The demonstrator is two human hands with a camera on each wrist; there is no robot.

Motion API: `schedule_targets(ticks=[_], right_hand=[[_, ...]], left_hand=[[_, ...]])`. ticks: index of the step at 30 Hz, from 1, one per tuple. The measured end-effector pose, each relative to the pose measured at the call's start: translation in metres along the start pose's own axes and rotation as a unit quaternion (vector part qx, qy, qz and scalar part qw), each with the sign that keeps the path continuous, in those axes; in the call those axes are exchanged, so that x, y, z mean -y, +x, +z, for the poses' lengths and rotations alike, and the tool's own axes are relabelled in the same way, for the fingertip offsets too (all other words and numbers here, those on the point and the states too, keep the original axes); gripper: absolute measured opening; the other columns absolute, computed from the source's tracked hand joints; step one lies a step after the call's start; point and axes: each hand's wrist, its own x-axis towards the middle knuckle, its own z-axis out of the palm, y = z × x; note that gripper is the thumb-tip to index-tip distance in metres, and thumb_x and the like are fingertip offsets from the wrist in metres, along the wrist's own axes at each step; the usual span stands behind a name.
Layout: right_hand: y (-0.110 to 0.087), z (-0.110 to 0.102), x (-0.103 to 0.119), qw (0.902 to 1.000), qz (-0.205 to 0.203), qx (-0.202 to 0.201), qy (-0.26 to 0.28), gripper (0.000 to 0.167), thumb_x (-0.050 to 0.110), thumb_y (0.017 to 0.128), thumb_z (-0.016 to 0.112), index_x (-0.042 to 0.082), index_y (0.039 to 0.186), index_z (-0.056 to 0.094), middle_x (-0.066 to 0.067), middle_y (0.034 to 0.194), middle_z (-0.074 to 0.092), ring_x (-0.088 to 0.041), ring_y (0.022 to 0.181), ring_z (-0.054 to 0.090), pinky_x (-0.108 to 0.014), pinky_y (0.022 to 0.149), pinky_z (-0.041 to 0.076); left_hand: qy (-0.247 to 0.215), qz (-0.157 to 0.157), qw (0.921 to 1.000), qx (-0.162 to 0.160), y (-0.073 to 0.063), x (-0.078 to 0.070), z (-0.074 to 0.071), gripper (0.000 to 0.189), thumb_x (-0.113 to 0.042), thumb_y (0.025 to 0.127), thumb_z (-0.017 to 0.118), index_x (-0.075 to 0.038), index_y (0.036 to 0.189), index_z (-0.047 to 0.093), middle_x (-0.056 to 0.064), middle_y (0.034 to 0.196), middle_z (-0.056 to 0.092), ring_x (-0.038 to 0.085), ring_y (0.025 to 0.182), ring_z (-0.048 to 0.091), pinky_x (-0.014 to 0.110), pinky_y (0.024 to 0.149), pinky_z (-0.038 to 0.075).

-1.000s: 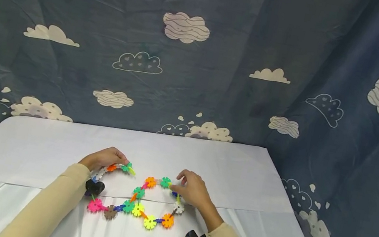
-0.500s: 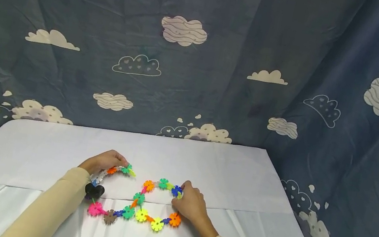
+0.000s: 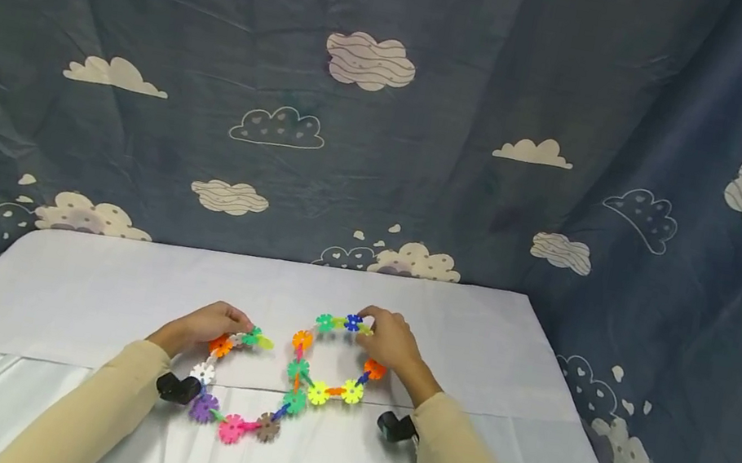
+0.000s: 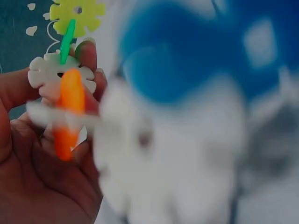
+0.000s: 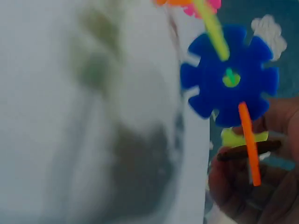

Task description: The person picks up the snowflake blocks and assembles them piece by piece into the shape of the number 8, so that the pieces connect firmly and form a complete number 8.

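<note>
A chain of flower-shaped interlocking discs (image 3: 232, 429) in many colours runs in an S-like double curve between the hands. At its left end, my left hand (image 3: 205, 325) pinches the chain just beside a green disc (image 3: 254, 333). Up close in the left wrist view, a white disc (image 4: 43, 77) sits between thumb and fingers, with a yellow disc (image 4: 77, 18) beyond it. My right hand (image 3: 392, 343) grips the right loop just past a blue disc (image 3: 353, 323). Fingers curl round discs there in the right wrist view, below an orange disc (image 5: 250, 144) seen edge-on.
A white cloth covers the table (image 3: 471, 340), with a fold line across it. Behind stands a dark blue curtain (image 3: 412, 164) with cloud prints. A black wrist camera (image 3: 178, 388) hangs under the left wrist, another camera (image 3: 396, 428) under the right.
My right hand has taken hold of the right loop and moved it away toward the table's back. More of the left curve shows, including a purple disc. The left hand keeps its pinch.
</note>
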Motion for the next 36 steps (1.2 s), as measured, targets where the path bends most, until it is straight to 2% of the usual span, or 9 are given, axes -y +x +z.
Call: schedule_targets(ticks=[5, 9, 11, 12, 15, 16, 23, 30, 36], right_hand=[[0.048, -0.012, 0.003, 0.9981, -0.061, 0.014, -0.002, 0.037, 0.012, 0.087, 0.063, 0.015, 0.124, 0.066, -0.006, 0.092, 0.067, -0.017, 0.074, 0.058, -0.029, 0.057, 0.044], [0.084, -0.011, 0.010, 0.9922, -0.107, 0.065, 0.010, 0.041, 0.007, 0.091, 0.055, 0.015, 0.131, 0.061, -0.016, 0.095, 0.068, -0.016, 0.049, 0.041, -0.025, 0.045, 0.033], [0.100, -0.003, 0.014, 0.9894, -0.113, 0.089, -0.023, 0.041, 0.008, 0.095, 0.054, 0.019, 0.134, 0.059, -0.017, 0.117, 0.065, -0.019, 0.066, 0.057, -0.027, 0.054, 0.043], [0.106, 0.001, 0.016, 0.9868, -0.122, 0.097, -0.042, 0.042, 0.007, 0.095, 0.055, 0.020, 0.134, 0.059, -0.017, 0.116, 0.065, -0.020, 0.068, 0.057, -0.029, 0.061, 0.048], [0.119, 0.020, 0.021, 0.9781, -0.141, 0.110, -0.107, 0.043, 0.004, 0.096, 0.054, 0.024, 0.133, 0.060, -0.010, 0.129, 0.058, -0.026, 0.110, 0.057, -0.037, 0.093, 0.047], [0.122, 0.025, 0.022, 0.9744, -0.151, 0.108, -0.127, 0.043, 0.002, 0.096, 0.054, 0.024, 0.132, 0.060, -0.009, 0.129, 0.058, -0.027, 0.122, 0.051, -0.038, 0.103, 0.041], [0.135, 0.051, 0.040, 0.9713, -0.187, 0.099, -0.109, 0.047, -0.006, 0.093, 0.050, 0.021, 0.129, 0.063, -0.007, 0.130, 0.057, -0.027, 0.126, 0.049, -0.042, 0.110, 0.033], [0.141, 0.054, 0.040, 0.9801, -0.150, 0.117, -0.057, 0.043, 0.009, 0.094, 0.061, 0.018, 0.136, 0.056, -0.008, 0.134, 0.054, -0.027, 0.129, 0.045, -0.042, 0.110, 0.034], [0.110, 0.034, 0.041, 0.9893, -0.131, 0.054, 0.034, 0.037, 0.017, 0.091, 0.068, 0.008, 0.126, 0.062, -0.015, 0.122, 0.057, -0.030, 0.114, 0.053, -0.044, 0.099, 0.043]], left_hand=[[-0.054, -0.007, 0.9985, -0.006, -0.001, 0.006, 0.001, 0.020, -0.012, 0.096, 0.055, 0.005, 0.102, 0.065, -0.004, 0.074, 0.054, 0.008, 0.064, 0.044, 0.020, 0.057, 0.038], [-0.097, -0.016, 0.9951, -0.011, -0.001, 0.009, 0.003, 0.021, -0.012, 0.097, 0.054, 0.005, 0.106, 0.062, -0.006, 0.065, 0.050, 0.003, 0.053, 0.041, 0.016, 0.047, 0.035], [-0.109, -0.017, 0.9937, -0.016, 0.000, 0.011, 0.006, 0.021, -0.012, 0.097, 0.054, 0.005, 0.107, 0.061, -0.005, 0.066, 0.053, 0.003, 0.053, 0.043, 0.016, 0.046, 0.037], [-0.112, -0.021, 0.9933, -0.021, -0.001, 0.011, 0.008, 0.021, -0.012, 0.096, 0.055, 0.005, 0.107, 0.061, -0.004, 0.068, 0.054, 0.003, 0.054, 0.044, 0.016, 0.047, 0.038], [-0.110, -0.031, 0.9929, -0.031, -0.001, 0.011, 0.014, 0.021, -0.014, 0.096, 0.056, 0.004, 0.106, 0.061, -0.002, 0.073, 0.056, 0.005, 0.059, 0.049, 0.017, 0.049, 0.042], [-0.110, -0.035, 0.9928, -0.034, -0.002, 0.011, 0.016, 0.021, -0.014, 0.096, 0.056, 0.004, 0.105, 0.062, -0.001, 0.075, 0.057, 0.006, 0.060, 0.049, 0.017, 0.050, 0.042], [-0.099, -0.049, 0.9926, -0.051, -0.004, 0.013, 0.015, 0.020, -0.015, 0.095, 0.058, 0.002, 0.103, 0.063, 0.002, 0.081, 0.058, 0.010, 0.067, 0.051, 0.020, 0.054, 0.045], [-0.109, -0.037, 0.9923, -0.045, -0.004, 0.013, 0.009, 0.021, -0.016, 0.095, 0.058, 0.003, 0.103, 0.062, 0.001, 0.080, 0.057, 0.009, 0.067, 0.052, 0.018, 0.054, 0.045], [-0.113, -0.039, 0.9917, -0.048, -0.004, 0.014, 0.008, 0.023, -0.013, 0.095, 0.056, 0.006, 0.107, 0.061, 0.001, 0.079, 0.057, 0.009, 0.067, 0.052, 0.019, 0.055, 0.046]])
